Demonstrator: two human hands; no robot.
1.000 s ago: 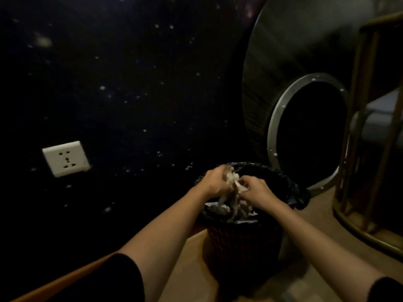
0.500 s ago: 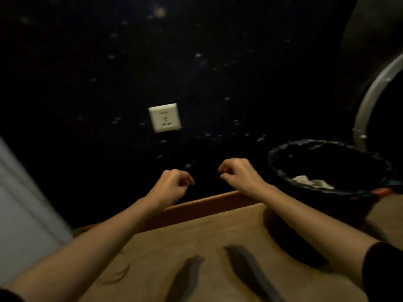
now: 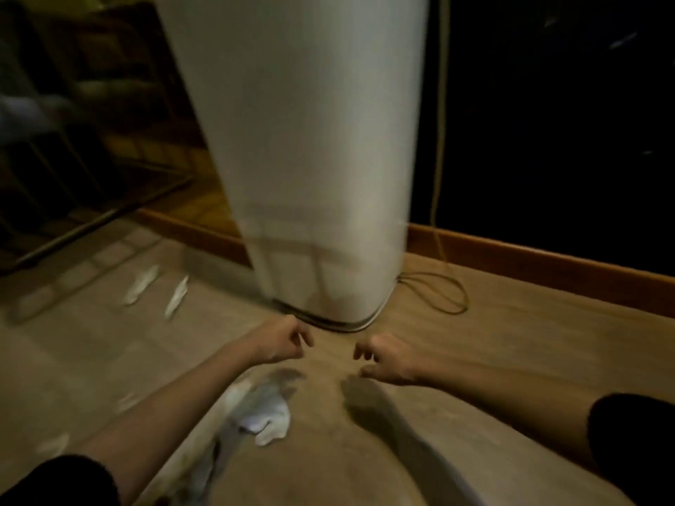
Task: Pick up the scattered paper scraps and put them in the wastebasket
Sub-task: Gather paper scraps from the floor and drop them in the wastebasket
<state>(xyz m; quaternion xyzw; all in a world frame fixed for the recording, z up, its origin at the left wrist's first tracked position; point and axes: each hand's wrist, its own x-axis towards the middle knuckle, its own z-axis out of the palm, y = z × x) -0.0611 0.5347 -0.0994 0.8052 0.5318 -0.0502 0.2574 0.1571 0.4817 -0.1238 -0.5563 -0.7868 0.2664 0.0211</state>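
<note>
Here both hands [image 3: 281,339] empty — scraps [image 3: 266,414] underneath.

Dim warm light, heavy motion blur

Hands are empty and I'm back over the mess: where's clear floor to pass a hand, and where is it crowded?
Bare floor lies right of the right hand, up to the baseboard. Crowded spots: the crumpled paper under the left hand, two scraps far left, and the cord loop beside the white column.
</note>
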